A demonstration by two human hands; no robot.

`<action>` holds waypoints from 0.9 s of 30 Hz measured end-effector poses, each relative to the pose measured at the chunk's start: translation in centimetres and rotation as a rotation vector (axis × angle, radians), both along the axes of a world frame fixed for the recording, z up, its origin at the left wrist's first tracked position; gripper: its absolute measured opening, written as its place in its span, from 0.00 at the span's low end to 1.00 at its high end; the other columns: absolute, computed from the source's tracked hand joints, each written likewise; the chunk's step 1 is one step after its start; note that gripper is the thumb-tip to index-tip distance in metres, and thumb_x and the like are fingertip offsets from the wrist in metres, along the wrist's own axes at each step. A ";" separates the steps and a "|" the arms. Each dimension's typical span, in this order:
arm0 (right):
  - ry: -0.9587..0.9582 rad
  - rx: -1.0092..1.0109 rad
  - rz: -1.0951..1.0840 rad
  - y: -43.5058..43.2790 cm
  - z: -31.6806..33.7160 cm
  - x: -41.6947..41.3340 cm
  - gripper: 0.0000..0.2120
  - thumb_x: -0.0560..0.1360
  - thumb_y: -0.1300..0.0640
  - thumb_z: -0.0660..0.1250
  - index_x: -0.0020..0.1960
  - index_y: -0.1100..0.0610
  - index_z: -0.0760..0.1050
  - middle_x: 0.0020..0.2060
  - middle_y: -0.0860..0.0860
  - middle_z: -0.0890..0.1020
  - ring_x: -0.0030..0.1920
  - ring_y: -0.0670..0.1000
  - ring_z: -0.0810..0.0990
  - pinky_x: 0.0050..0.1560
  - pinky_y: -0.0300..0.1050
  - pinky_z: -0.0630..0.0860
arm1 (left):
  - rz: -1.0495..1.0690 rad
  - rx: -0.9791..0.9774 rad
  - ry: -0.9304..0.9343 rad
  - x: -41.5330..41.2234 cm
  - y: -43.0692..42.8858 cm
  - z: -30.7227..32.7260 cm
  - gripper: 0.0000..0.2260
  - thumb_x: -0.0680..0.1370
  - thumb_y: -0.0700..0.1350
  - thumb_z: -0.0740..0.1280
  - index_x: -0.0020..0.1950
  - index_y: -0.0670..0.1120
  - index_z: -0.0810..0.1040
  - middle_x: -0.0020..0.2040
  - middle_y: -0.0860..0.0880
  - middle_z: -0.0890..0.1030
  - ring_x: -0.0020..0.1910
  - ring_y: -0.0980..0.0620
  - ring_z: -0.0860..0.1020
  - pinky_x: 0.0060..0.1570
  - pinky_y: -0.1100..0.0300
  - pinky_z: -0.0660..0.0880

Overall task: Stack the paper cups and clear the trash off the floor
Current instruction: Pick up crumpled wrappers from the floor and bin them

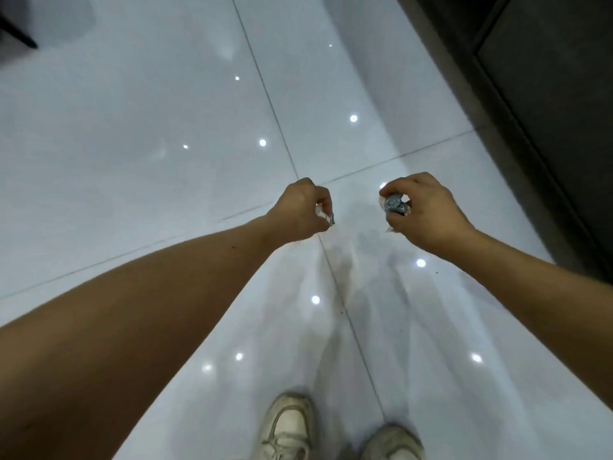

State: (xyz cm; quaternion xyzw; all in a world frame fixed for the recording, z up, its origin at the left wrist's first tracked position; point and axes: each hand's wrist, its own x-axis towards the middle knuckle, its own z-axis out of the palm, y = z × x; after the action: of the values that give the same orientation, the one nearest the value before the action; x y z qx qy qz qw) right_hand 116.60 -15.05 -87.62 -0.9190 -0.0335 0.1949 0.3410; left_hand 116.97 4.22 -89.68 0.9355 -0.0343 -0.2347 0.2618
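person is standing on glossy white floor tiles (132,180), two worn white sneakers showing at the bottom edge: left sneaker (289,424), right sneaker (393,443), toes pointing forward, set apart, a grout line running between them

both bare forearms are reaching forward and down over the floor, left one coming in from lower left, right one from the right edge

left hand (300,207) is hanging knuckles-up, fingers curling in and pinching a crumpled scrap (326,217); only a silvery-white bit with a dark corner is poking out below the fingertips, the rest is hiding inside the fist, so cannot tell what kind of trash it is

right hand (429,215) is gripping a crumpled wrapper (394,204), thumb and fingers curling round it; wrapper is showing a blue-grey print on white, and a pale edge is sticking out under the hand

so both trash pieces are sitting in the hands, off the floor; hands are hanging about level with each other and apart, left one just by the crossing of the grout lines

floor is reflecting a scatter of round light spots, plus faint grey streaks below the hands

farther out on the right, a dark panelled wall or door (547,94) is running diagonally along the tile edge

far top left, a dark slanted object (18,33) is cutting into the corner, too blurred to identify
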 end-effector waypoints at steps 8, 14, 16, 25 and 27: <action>-0.092 0.025 0.175 4.1 24.4 -0.8 0.16 0.72 0.67 0.65 0.59 0.56 0.75 0.60 0.53 0.70 0.48 0.49 0.71 0.52 0.40 0.73 | 0.083 -0.077 -0.123 -2.5 1.7 26.2 0.06 0.72 0.39 0.67 0.48 0.42 0.80 0.45 0.49 0.73 0.40 0.58 0.70 0.35 0.70 0.64; -0.166 0.143 0.330 7.7 42.4 -1.7 0.16 0.72 0.68 0.64 0.58 0.56 0.75 0.56 0.51 0.70 0.41 0.46 0.73 0.41 0.28 0.73 | 0.261 -0.093 -0.250 -7.2 4.2 45.4 0.07 0.72 0.40 0.67 0.49 0.45 0.80 0.51 0.48 0.73 0.48 0.52 0.73 0.45 0.66 0.67; -0.176 0.169 0.400 8.8 47.4 -2.9 0.15 0.73 0.67 0.64 0.57 0.56 0.75 0.54 0.49 0.68 0.37 0.42 0.72 0.34 0.19 0.70 | 0.361 -0.076 -0.304 -9.9 5.3 51.1 0.07 0.71 0.41 0.68 0.49 0.45 0.80 0.51 0.48 0.74 0.48 0.53 0.73 0.41 0.67 0.67; -0.112 0.211 0.787 17.3 61.8 -14.1 0.15 0.72 0.68 0.64 0.58 0.58 0.75 0.60 0.56 0.70 0.46 0.49 0.72 0.32 0.20 0.71 | 0.821 0.115 -0.352 -28.8 12.2 66.8 0.06 0.71 0.45 0.70 0.46 0.47 0.79 0.49 0.49 0.73 0.49 0.51 0.73 0.45 0.61 0.70; -0.106 0.234 0.897 20.1 63.8 -17.2 0.15 0.73 0.68 0.64 0.58 0.59 0.75 0.59 0.56 0.70 0.46 0.50 0.72 0.30 0.19 0.70 | 0.899 0.166 -0.328 -33.9 13.7 68.4 0.06 0.71 0.45 0.70 0.46 0.47 0.79 0.48 0.50 0.72 0.50 0.50 0.73 0.48 0.60 0.69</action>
State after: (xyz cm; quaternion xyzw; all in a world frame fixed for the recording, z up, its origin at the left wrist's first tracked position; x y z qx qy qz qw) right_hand 99.36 5.06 -23.87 -0.7778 -0.4666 0.2709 0.3223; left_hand 83.05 17.96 -21.24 0.9000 0.3515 0.0504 0.2528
